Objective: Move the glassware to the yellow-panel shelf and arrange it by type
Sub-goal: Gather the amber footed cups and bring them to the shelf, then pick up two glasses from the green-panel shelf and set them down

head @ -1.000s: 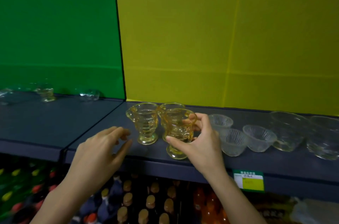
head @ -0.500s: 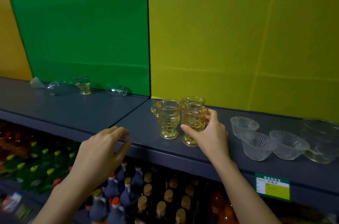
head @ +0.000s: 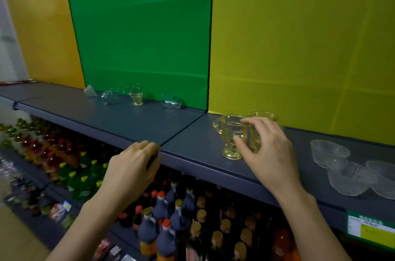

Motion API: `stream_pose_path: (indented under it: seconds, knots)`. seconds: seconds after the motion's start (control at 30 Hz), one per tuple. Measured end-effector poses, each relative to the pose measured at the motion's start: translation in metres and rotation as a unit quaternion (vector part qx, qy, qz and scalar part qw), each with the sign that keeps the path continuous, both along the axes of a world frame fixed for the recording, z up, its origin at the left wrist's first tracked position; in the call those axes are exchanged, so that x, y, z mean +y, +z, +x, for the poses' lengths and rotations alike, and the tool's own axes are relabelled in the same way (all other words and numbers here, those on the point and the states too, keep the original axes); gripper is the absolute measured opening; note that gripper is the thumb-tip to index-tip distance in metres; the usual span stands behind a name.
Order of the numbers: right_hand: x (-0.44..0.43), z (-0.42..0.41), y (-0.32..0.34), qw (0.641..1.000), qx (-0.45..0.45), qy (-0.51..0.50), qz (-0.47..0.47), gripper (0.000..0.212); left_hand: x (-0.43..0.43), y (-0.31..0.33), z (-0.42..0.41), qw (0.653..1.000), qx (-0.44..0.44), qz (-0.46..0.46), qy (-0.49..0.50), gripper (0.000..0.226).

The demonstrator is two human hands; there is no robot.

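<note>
Our right hand [head: 267,149] spreads loosely around the amber cups [head: 232,135] on the yellow-panel shelf [head: 192,145], seemingly setting them down. Our left hand [head: 133,166] curls empty at the shelf edge — next, we judge, fetch the glasses [head: 136,95] by the green panel.

My left hand [head: 133,166] hangs loosely curled, palm down; my right hand [head: 267,149] reaches forward, fingers spread and open.
</note>
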State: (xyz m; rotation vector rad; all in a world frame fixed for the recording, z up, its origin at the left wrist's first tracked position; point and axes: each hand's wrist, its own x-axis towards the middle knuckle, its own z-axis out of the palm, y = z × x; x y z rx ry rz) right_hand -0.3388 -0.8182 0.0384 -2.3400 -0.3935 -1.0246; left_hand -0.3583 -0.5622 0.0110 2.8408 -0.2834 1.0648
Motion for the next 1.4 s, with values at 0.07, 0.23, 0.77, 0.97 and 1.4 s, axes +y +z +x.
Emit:
stream_pose_path:
  seconds: [0.07, 0.23, 0.77, 0.97, 1.4]
  knots:
    - [0.022, 0.002, 0.001, 0.999, 0.009, 0.027, -0.025, 0.028, 0.015, 0.001, 0.001, 1.0, -0.002, 0.002, 0.01, 0.018]
    - [0.088, 0.019, -0.005, 0.995, 0.042, 0.064, -0.065, 0.025, 0.072, 0.001, 0.006, 1.0, 0.004, 0.015, 0.026, 0.02]
    - [0.324, 0.095, -0.01, 0.984, 0.127, 0.079, -0.092, 0.031, 0.29, -0.009, 0.044, 0.999, 0.008, 0.022, 0.04, 0.015]
    - [0.372, 0.142, -0.004, 0.983, 0.156, 0.062, -0.07, 0.031, 0.338, -0.01, 0.078, 1.0, 0.008, -0.022, 0.019, 0.015]
    - [0.425, 0.319, 0.003, 0.959, 0.282, -0.015, -0.005, 0.055, 0.407, -0.006, 0.231, 0.996, 0.035, -0.077, -0.003, 0.029]
